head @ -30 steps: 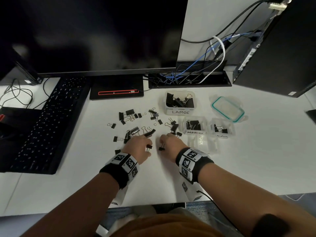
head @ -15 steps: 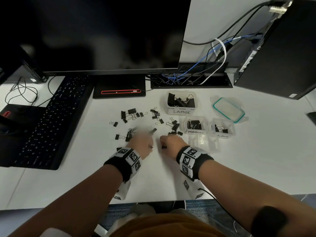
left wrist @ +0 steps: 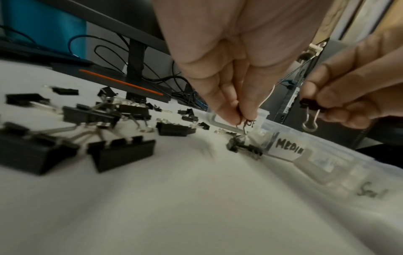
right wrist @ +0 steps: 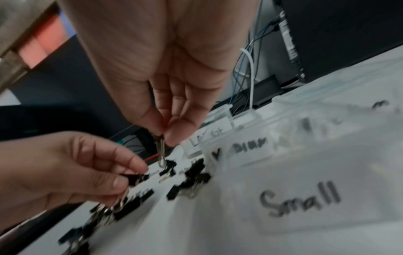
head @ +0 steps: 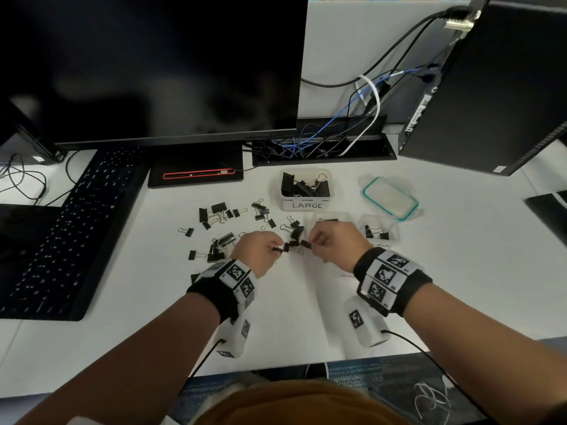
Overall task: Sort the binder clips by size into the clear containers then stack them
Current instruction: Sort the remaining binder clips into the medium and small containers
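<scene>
Black binder clips (head: 221, 240) of mixed sizes lie scattered on the white desk (head: 460, 271). My left hand (head: 277, 249) pinches a small black clip (right wrist: 133, 177) just above the desk. My right hand (head: 310, 244) pinches another small clip (left wrist: 309, 105), its wire handles hanging down. The two hands are close together, in front of the clear containers. The tub labelled LARGE (head: 305, 194) holds several big clips. The MEDIUM tub (left wrist: 287, 148) is mostly hidden behind my right hand in the head view. A third small tub (head: 379, 231) holds a few clips.
A teal-rimmed lid (head: 389, 199) lies right of the LARGE tub. A clear piece marked Small (right wrist: 301, 198) sits under my right wrist. A keyboard (head: 76, 228) is at the left, a monitor (head: 147, 65) behind, a cable tray (head: 322, 145) and a computer tower (head: 497, 87) at the back right.
Both hands have risen off the desk, each with a small clip pinched. The right hand has shifted right, toward the containers.
</scene>
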